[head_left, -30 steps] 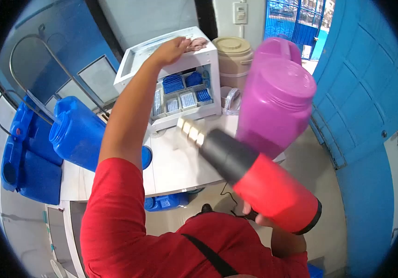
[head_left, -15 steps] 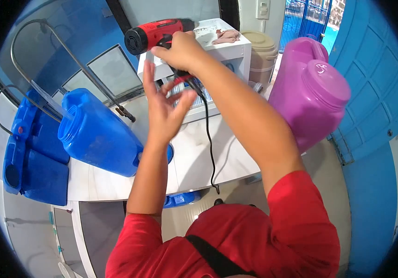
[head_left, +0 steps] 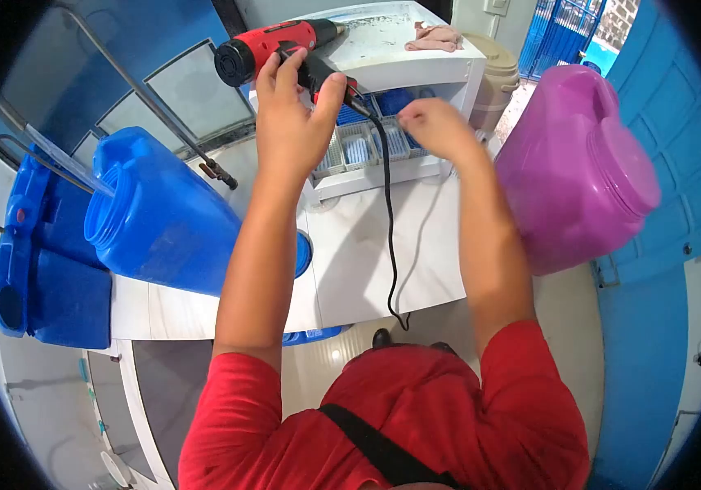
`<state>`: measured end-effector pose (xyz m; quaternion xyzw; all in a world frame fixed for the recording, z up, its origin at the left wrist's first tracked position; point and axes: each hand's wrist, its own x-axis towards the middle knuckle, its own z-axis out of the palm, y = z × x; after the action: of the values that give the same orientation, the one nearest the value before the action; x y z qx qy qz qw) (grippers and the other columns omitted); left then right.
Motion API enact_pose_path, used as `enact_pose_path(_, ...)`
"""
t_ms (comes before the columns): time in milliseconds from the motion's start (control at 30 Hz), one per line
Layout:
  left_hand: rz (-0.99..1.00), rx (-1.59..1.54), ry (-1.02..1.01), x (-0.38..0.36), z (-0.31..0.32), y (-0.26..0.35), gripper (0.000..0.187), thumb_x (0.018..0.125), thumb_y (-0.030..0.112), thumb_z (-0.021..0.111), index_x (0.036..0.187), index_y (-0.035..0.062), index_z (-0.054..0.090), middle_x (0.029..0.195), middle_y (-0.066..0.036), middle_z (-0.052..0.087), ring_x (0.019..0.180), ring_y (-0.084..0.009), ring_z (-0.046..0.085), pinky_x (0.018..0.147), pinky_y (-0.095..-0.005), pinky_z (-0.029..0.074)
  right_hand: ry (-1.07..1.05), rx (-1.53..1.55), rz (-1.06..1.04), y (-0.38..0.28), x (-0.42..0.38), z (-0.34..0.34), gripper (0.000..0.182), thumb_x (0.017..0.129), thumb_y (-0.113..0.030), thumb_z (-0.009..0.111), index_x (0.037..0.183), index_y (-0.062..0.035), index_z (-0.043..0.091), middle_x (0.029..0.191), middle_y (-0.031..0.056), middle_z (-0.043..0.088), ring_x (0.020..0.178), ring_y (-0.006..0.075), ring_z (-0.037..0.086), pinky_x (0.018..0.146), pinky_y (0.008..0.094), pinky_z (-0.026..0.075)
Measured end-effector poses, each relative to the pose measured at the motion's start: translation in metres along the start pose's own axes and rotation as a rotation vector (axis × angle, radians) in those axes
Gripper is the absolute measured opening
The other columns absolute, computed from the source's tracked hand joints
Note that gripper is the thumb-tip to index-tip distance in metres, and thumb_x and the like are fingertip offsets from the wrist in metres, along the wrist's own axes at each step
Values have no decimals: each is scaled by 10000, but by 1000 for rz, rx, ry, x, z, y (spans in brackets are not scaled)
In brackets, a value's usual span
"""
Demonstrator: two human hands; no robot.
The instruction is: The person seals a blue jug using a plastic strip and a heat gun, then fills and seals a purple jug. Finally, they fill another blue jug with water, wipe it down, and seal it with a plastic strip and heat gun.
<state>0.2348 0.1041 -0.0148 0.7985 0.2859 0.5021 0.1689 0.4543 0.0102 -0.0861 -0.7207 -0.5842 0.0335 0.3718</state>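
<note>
Heat gun [head_left: 273, 47] handle hidden inside left hand [head_left: 289, 122]; nozzle tip partly masked by white cabinet [head_left: 399, 49] top. Right hand [head_left: 432, 126] fingers curled away, contents of grip not determinable. Small blue items in cabinet trays [head_left: 367, 151] too small to be identified, partly screened by both hands. Cord [head_left: 389, 237] end lost below bench [head_left: 350, 269] edge. Beige container [head_left: 497, 77] mostly concealed behind cabinet. Purple jug [head_left: 571, 171] motion-blurred.
</note>
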Motion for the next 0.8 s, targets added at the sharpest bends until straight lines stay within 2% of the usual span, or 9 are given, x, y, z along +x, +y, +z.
enact_pose_path(100, 112, 95, 150, -10, -6, -2, 715, 862, 375, 729, 1401, -17, 469, 1456, -261, 406, 1206, -376, 545, 966, -438, 485, -112, -295, 124, 48, 17, 79, 224, 866, -220, 649, 1008, -91, 762, 1033, 98, 732, 922, 309, 685, 794, 437, 524)
enact_pose_path(167, 162, 3, 177, -33, -19, 12, 669, 861, 269, 731, 1387, -37, 453, 1437, -244, 424, 1214, -343, 522, 938, -418, 486, -10, -675, 180, 48, 13, 101, 217, 850, -270, 711, 985, -109, 764, 1150, 96, 659, 1076, 304, 591, 874, 443, 445)
enact_pose_path(333, 115, -593, -246, -115, -39, 26, 574, 827, 107, 731, 1337, 4, 490, 1250, -164, 599, 963, -205, 598, 849, -336, 485, 28, -532, 233, 54, 4, 99, 273, 834, -345, 706, 1039, -175, 768, 1193, 88, 602, 1160, 306, 504, 937, 467, 384)
enact_pose_path(433, -118, -733, -418, -141, -35, 43, 518, 870, 84, 714, 1331, 2, 492, 1214, -128, 638, 952, -149, 588, 879, -318, 486, 160, -391, 183, 52, -6, 94, 304, 838, -387, 700, 1076, -211, 765, 1169, 73, 598, 1183, 310, 483, 934, 475, 383)
enact_pose_path(500, -169, -861, -472, -151, -19, 60, 513, 883, 94, 720, 1334, 11, 489, 1219, -105, 632, 962, -131, 583, 878, -311, 484, -3, -624, 204, 52, 4, 98, 320, 830, -388, 716, 1084, -199, 766, 1170, 75, 603, 1183, 317, 474, 933, 492, 374)
enact_pose_path(633, -49, -818, -625, -162, -10, 96, 520, 921, 106, 678, 1367, 6, 430, 1257, -118, 594, 1031, -153, 571, 908, -332, 463, -15, -700, 264, 82, 17, 124, 277, 820, -388, 732, 975, -167, 792, 1202, 76, 612, 1201, 311, 444, 956, 503, 340)
enact_pose_path(700, -93, -810, -609, -170, -9, 98, 511, 922, 109, 679, 1361, 7, 436, 1263, -120, 591, 1025, -155, 569, 921, -334, 461, 29, -653, 218, 65, -1, 108, 279, 837, -354, 722, 941, -104, 789, 1149, 85, 647, 1130, 299, 521, 918, 497, 393)
enact_pose_path(767, -234, -794, -561, -179, -16, 89, 501, 923, 100, 676, 1356, 11, 440, 1266, -124, 588, 1020, -157, 566, 931, -334, 459, 376, -159, 230, 41, -25, 92, 267, 860, -288, 706, 940, -42, 771, 1057, 111, 687, 1029, 292, 608, 853, 463, 460)
enact_pose_path(800, -298, -805, -504, -183, -19, 84, 492, 924, 103, 673, 1353, 18, 446, 1269, -127, 585, 1017, -160, 564, 926, -332, 462, 530, 28, 26, 40, -33, 86, 289, 941, -269, 653, 996, 4, 733, 938, 77, 698, 924, 247, 649, 787, 401, 503)
